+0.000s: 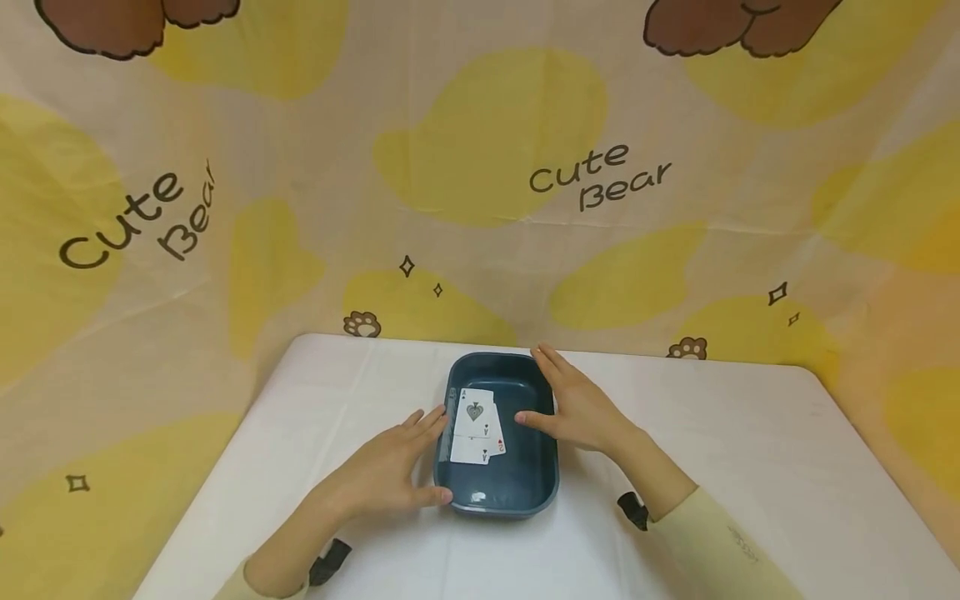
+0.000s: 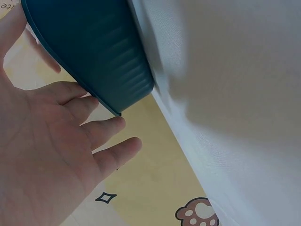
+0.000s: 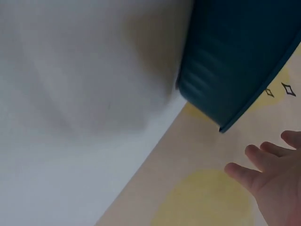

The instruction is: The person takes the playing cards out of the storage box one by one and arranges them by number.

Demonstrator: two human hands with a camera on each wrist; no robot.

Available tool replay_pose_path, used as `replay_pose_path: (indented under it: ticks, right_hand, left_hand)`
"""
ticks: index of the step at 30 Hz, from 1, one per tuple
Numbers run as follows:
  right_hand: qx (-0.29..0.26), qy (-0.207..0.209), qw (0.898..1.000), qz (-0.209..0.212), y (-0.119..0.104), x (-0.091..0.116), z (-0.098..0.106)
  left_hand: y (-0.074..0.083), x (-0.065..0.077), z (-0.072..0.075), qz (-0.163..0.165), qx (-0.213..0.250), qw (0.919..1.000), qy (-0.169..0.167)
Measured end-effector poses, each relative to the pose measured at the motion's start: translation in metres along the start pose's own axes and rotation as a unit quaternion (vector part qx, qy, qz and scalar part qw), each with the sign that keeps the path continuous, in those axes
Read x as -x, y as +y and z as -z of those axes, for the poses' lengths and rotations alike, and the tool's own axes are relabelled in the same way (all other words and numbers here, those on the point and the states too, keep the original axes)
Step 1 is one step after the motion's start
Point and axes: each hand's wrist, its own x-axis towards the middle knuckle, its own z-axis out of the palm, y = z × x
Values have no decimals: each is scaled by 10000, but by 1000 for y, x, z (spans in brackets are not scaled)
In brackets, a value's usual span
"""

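Observation:
A dark blue rectangular tub (image 1: pixel 517 487) stands on the white table. In it, toward its left side, lie overlapping playing cards (image 1: pixel 476 410): an ace with a large spade on top, another card marked A below, and a red 2 peeking out at the right. My left hand (image 1: pixel 382 471) is at the tub's left side, fingertips right at the rim and thumb near the front left corner; the left wrist view shows its fingers (image 2: pixel 109 132) stretched out beside the tub wall. Over on the right, my right hand (image 1: pixel 585 408) has its fingers spread by the far right corner, its thumb reaching over the rim.
White cloth covers the table (image 1: pixel 750 467). Behind it hangs a yellow and beige curtain (image 1: pixel 480 142) printed with "Cute Bear", close along the table's far edge. Black straps (image 1: pixel 633 510) show at both wrists.

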Motion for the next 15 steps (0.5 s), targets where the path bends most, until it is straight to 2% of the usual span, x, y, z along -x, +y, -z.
replay_pose_path:
  ticks: [6, 15]
  right_hand:
    - [-46, -91, 9998, 146, -12, -12, -11]
    - [-123, -249, 9995, 148, -21, -29, -32]
  left_hand:
    - [1, 0, -1, 42, 0, 10000, -5]
    - [2, -1, 0, 67, 71, 9999, -60]
